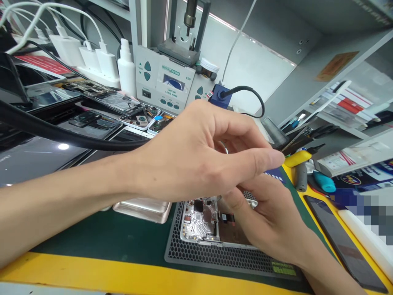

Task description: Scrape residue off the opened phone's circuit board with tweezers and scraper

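Observation:
My left hand (196, 155) is raised in the foreground, above the mat. Its fingers curl toward the thumb as in a pinch, and whatever they may hold is hidden. Lower and to the right, my right hand (267, 217) lies over an opened phone (201, 225), its thumb bent inward. My left hand covers most of the right fingers, so what they grip does not show. The phone has its back off, showing silvery shielding, a dark area and a small connector. It lies on a black honeycomb-patterned pad (215, 256).
A gold phone shell (143, 211) lies left of the pad. Behind stand a soldering station (166, 82), a white bottle (126, 67) and chargers (98, 61). Phone parts crowd the left. A thick black cable (67, 135) crosses there. A dark phone (344, 241) lies right.

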### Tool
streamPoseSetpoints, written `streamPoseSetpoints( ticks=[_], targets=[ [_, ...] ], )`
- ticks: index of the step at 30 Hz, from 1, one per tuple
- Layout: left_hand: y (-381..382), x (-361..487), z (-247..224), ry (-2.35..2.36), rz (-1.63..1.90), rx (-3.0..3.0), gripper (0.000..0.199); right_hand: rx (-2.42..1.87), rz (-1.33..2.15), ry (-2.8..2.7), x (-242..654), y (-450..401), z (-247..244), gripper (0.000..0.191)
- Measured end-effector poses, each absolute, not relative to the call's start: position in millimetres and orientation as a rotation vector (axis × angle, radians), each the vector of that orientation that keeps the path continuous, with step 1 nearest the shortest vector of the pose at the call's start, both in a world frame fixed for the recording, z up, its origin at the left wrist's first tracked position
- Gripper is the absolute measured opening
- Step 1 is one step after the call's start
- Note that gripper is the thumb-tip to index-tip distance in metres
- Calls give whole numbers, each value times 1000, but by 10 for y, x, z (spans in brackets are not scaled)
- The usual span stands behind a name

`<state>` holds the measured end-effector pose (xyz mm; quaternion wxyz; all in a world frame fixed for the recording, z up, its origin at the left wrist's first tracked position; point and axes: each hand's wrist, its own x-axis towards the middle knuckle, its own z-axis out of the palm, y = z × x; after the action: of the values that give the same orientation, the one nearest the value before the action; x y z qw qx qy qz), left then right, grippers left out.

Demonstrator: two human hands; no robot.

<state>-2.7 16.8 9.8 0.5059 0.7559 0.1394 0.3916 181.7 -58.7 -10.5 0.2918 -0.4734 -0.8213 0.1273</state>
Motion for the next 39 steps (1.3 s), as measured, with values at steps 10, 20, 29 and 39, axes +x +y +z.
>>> streamPoseSetpoints(
  ticks=[10,20,29,39],
  targets=[
    [185,16,53,327,920,1809,12,-1264,371,-2162,1844,-585,-109,19],
    [144,10,47,345,977,1859,8,-1314,422,-2128,1898,-603,-119,16],
    [152,-11,31,416,974,1990,12,-1296,404,-2176,1874,-595,-90,22],
    [173,28,16,442,972,2006,12,-1240,397,-2188,1886,-580,-133,20]
  ],
)
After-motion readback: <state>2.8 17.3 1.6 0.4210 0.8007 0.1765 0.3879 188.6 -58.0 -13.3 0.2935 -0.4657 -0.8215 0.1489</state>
